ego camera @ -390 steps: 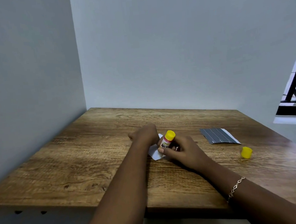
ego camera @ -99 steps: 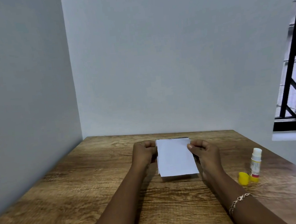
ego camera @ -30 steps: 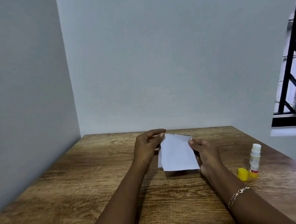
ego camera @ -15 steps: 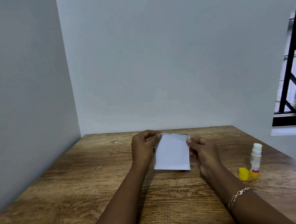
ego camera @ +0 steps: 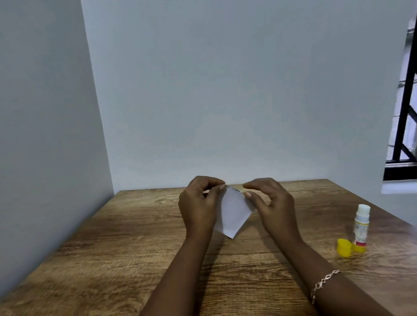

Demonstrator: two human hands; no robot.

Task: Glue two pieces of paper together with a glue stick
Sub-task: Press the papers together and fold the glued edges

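Walls [ego camera: 220, 80]: plain grey, meeting in a corner beyond and to the left of the left hand.
Table [ego camera: 111, 269]: wood-grain top, spread out under both hands and forearms.
Window grille [ego camera: 414, 82]: black bars, high up and well to the right of the right hand.
Left hand [ego camera: 199, 209]: raised off the table, and it has the sheet. Thumb and forefinger are pinched on the top corner, the other fingers curled behind.
Right hand [ego camera: 274, 203]: up beside the left one with fingers loosely curled and thumb and forefinger parted, so it grips nothing. The thumb tip sits right at the sheet's upper right edge; whether it actually touches, I cannot tell.
Paper [ego camera: 233, 214]: white, hanging corner-down like a diamond between the two hands, off the table, with a thin dark sliver along the edge nearest the right thumb.
Glue stick [ego camera: 360, 227]: standing upright and uncapped, well to the right of the right hand, a little nearer the person.
Yellow cap [ego camera: 344, 247]: on the table against the stick's base, on the side facing the right hand.
Bracelet [ego camera: 324, 283]: a thin chain on the right wrist.
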